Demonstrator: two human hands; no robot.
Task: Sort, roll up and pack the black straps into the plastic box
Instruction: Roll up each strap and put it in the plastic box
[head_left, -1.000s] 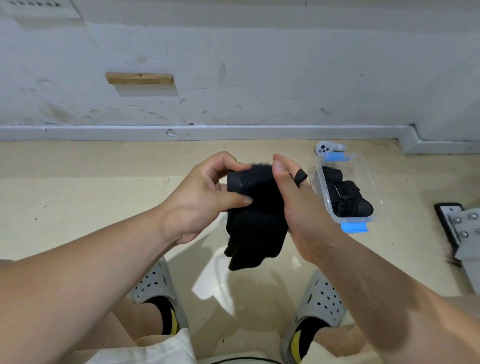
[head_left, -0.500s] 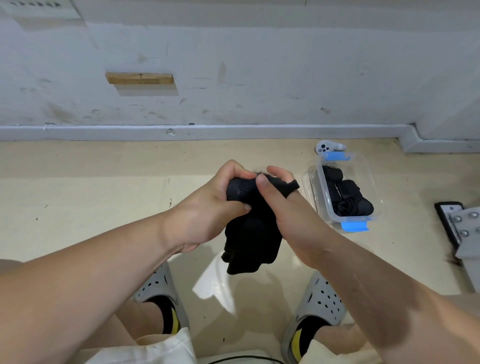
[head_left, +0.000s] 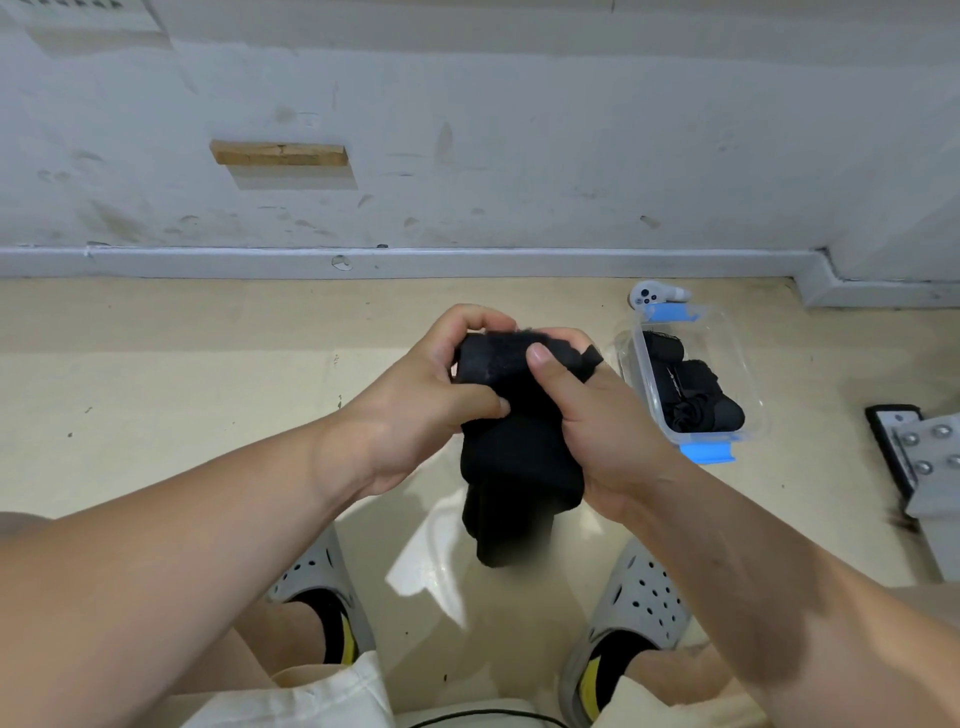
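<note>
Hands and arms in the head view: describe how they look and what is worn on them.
The left hand and right hand are bare: no gloves, rings or markings. The left forearm and right forearm are bare too, with no sleeve, watch, band or cable showing on either.

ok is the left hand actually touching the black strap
Touching. The head view shows the left hand gripping the black strap, thumb across its front, fingers curled over its top.

1. A bare back room or workshop corner (hard to tell which): scuffed white wall (head_left: 519, 130) with a wood block (head_left: 279, 155) fixed on it.
2. Plain beige floor (head_left: 156, 389), grey skirting (head_left: 467, 258), and a bolted metal plate (head_left: 930, 457).
</note>
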